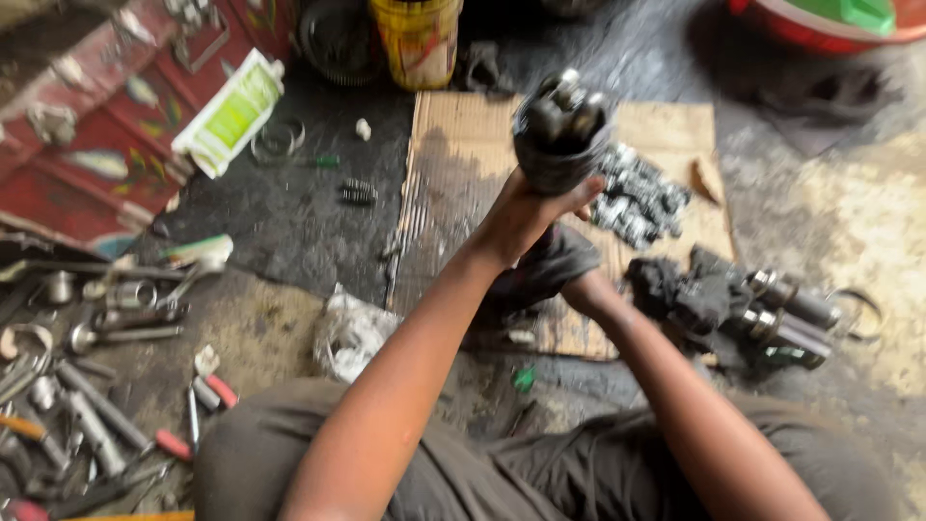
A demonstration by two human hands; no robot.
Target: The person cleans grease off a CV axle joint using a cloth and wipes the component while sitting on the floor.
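Observation:
My left hand (526, 214) is raised over a sheet of cardboard (463, 145) and grips a dark, greasy cylindrical metal part (559, 130) from below, its knobbed end pointing away from me. My right hand (584, 287) is lower, mostly hidden behind the left wrist, and presses into a dark grey rag (545, 265) on the cardboard. A heap of small shiny metal pieces (639, 198) lies just right of the held part. Two greasy shafts with metal ends (772, 309) lie to the right of my right forearm.
Wrenches, pliers and other hand tools (96, 367) are spread on the floor at left. A green and white tube (230, 114), a yellow bucket (417, 39), a small spring (358, 191) and a crumpled plastic bag (352, 333) lie around. A red basin (820, 21) sits at top right.

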